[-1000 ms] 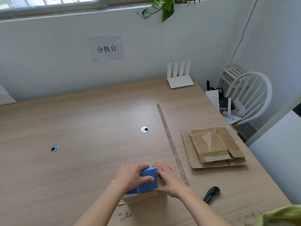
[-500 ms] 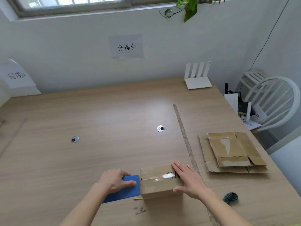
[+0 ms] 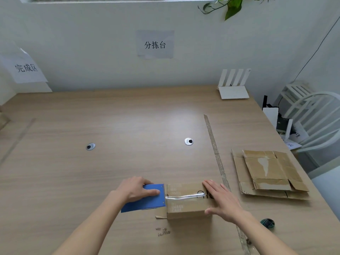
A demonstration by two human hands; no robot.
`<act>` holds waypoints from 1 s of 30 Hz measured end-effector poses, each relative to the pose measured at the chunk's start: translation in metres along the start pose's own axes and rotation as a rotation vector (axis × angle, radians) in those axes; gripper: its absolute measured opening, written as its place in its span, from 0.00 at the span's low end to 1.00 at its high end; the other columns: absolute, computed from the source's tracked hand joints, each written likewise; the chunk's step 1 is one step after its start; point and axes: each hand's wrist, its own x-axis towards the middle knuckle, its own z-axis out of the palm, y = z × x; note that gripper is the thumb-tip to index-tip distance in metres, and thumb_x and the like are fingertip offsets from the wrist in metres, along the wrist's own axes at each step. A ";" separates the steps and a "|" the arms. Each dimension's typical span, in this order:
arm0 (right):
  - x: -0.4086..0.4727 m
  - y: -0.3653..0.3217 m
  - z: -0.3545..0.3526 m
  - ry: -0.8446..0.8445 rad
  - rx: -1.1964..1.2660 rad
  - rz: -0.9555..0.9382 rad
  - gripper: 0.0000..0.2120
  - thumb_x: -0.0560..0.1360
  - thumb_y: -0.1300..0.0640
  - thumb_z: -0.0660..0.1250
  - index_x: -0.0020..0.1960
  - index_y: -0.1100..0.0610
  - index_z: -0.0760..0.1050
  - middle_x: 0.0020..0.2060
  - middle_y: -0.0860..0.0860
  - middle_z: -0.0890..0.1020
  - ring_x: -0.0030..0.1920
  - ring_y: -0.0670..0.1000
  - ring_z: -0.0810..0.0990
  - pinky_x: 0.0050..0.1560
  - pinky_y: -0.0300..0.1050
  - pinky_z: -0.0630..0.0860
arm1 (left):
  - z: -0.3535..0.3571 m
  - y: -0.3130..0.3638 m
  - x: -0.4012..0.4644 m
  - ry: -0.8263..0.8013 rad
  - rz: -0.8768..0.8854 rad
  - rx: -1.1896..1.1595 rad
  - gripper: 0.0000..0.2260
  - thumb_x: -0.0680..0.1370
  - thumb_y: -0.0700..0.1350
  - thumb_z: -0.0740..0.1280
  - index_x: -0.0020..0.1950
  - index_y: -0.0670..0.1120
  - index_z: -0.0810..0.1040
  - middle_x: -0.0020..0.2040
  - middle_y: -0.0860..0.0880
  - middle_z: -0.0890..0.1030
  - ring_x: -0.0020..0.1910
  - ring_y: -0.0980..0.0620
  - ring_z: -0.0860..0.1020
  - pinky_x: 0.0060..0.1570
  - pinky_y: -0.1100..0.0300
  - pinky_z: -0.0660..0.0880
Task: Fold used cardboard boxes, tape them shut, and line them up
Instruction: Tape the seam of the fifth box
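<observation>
- Cardboard, folded into a small box [image 3: 185, 198], is kept at the near edge of the table [image 3: 128, 126], between both hands, so that it can be taped.
- The box is pressed down by the right hand [image 3: 223, 202] with straight fingers, probably to stop it from sliding.
- A blue tape dispenser [image 3: 145, 198] is gripped by the left hand [image 3: 135, 188], fingers curled over it, against the left end of the box; a clear tape strip [image 3: 184, 196] is laid along the top seam.
- A small dark tool [image 3: 267, 222] is left near the right wrist.
- Flattened cardboard [image 3: 268, 173] is stacked farther right, apparently waiting for folding.
- A white router [image 3: 234, 89] is seen at the far edge.
</observation>
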 end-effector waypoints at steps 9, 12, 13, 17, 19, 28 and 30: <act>-0.001 -0.002 0.000 -0.012 -0.005 0.021 0.53 0.71 0.35 0.71 0.82 0.44 0.41 0.80 0.37 0.45 0.78 0.38 0.40 0.77 0.40 0.38 | 0.002 -0.001 0.002 -0.009 0.042 0.054 0.20 0.72 0.71 0.62 0.60 0.67 0.79 0.45 0.59 0.82 0.45 0.55 0.79 0.46 0.56 0.75; 0.000 -0.002 0.000 -0.026 -0.002 0.026 0.53 0.70 0.34 0.71 0.82 0.44 0.40 0.75 0.33 0.41 0.76 0.36 0.38 0.77 0.40 0.38 | 0.006 -0.003 0.005 -0.008 0.044 0.053 0.20 0.72 0.71 0.62 0.60 0.67 0.80 0.45 0.58 0.83 0.45 0.55 0.78 0.45 0.57 0.75; 0.001 -0.001 0.001 -0.024 -0.003 0.027 0.53 0.70 0.34 0.71 0.82 0.44 0.40 0.74 0.32 0.40 0.78 0.37 0.39 0.77 0.40 0.38 | 0.008 -0.004 0.006 -0.011 0.044 0.056 0.20 0.72 0.71 0.62 0.60 0.67 0.80 0.45 0.58 0.83 0.45 0.55 0.78 0.44 0.57 0.75; 0.001 0.000 0.004 -0.020 -0.003 0.027 0.53 0.70 0.34 0.71 0.82 0.43 0.40 0.73 0.32 0.39 0.76 0.36 0.39 0.77 0.39 0.37 | 0.017 -0.009 0.011 -0.035 0.035 0.040 0.21 0.72 0.71 0.61 0.60 0.66 0.79 0.45 0.58 0.83 0.46 0.55 0.79 0.46 0.56 0.75; 0.001 0.001 0.005 -0.025 0.003 0.025 0.53 0.71 0.34 0.71 0.82 0.43 0.39 0.74 0.32 0.38 0.74 0.35 0.37 0.77 0.39 0.38 | 0.018 -0.012 0.013 -0.044 0.042 0.029 0.22 0.71 0.73 0.60 0.60 0.67 0.79 0.46 0.58 0.83 0.46 0.55 0.79 0.47 0.55 0.76; 0.005 0.007 0.006 -0.029 0.001 0.008 0.54 0.69 0.32 0.71 0.82 0.43 0.40 0.76 0.34 0.41 0.78 0.38 0.40 0.77 0.40 0.39 | 0.000 -0.056 -0.003 -0.082 -0.001 0.054 0.19 0.71 0.72 0.61 0.57 0.67 0.80 0.47 0.61 0.83 0.47 0.58 0.79 0.48 0.58 0.75; 0.006 0.009 0.007 -0.038 -0.013 0.002 0.54 0.69 0.31 0.70 0.82 0.44 0.40 0.79 0.36 0.42 0.80 0.41 0.42 0.78 0.41 0.40 | 0.003 -0.052 -0.002 -0.040 0.012 0.069 0.20 0.71 0.72 0.60 0.58 0.67 0.80 0.45 0.60 0.83 0.46 0.57 0.79 0.47 0.56 0.75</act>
